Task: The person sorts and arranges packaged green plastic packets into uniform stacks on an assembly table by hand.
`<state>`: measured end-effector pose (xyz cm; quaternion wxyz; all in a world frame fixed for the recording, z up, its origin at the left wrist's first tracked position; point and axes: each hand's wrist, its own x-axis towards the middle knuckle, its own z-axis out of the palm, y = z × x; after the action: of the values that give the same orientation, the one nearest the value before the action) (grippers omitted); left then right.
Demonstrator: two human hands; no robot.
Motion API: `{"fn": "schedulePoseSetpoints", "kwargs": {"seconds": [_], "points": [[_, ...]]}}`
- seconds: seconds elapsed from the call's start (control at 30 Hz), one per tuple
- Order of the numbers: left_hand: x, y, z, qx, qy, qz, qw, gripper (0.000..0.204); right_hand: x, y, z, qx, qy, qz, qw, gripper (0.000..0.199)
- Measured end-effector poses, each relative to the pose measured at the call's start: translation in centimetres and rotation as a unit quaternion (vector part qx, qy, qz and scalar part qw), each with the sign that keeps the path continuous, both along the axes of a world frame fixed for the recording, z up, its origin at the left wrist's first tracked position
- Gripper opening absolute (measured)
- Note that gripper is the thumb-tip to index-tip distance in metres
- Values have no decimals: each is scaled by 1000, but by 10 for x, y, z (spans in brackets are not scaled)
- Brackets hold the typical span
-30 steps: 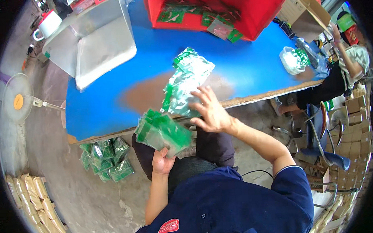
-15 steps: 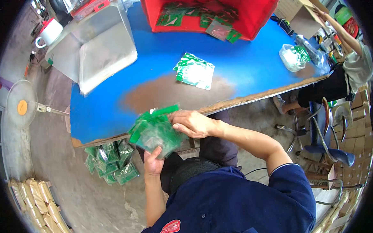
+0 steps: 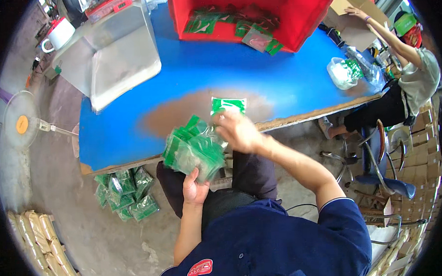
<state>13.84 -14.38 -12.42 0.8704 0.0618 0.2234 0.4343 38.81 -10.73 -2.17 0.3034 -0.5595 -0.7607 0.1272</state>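
My left hand grips a fanned stack of small clear-and-green plastic bags in front of the table's near edge, thumb on top. At the brown worn patch of the tabletop, my right hand is closed on the near part of a green-and-white plastic packet. Its fingers are slightly blurred and cover the packet's lower part. The right hand is just beside the stack's upper right corner.
A red bin with green bags inside lies open toward me on the blue table. A clear plastic tray stands left, a white tub right. Bagged packs lie on the floor. Another person reaches into a carton.
My right hand has left the stack and moved up and right to the packet, which has come nearer to me. My left hand with the stack has shifted slightly right.
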Motion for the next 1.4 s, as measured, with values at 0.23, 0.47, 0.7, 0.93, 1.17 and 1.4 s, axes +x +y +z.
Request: {"fn": "schedulePoseSetpoints", "kwargs": {"seconds": [0.23,0.47,0.7,0.93,1.17,1.4], "points": [[-40,-1,7,80,-31,-27,996,72,29,-26,9,-3,-202,123,972,75],[-28,27,41,217,87,-113,966,85,15,-18,64,-269,180,-28,946,29],[-4,23,47,127,102,-113,980,82,109,94,49,-209,236,-79,946,47],[-67,5,35,60,93,56,992,83,329,263,-1,137,-79,-291,943,97],[-103,36,32,31,560,-158,813,78,439,366,-7,52,-39,-377,924,95],[-140,-1,-31,-95,459,50,882,56,379,391,-38,109,-239,-314,912,87]]}}
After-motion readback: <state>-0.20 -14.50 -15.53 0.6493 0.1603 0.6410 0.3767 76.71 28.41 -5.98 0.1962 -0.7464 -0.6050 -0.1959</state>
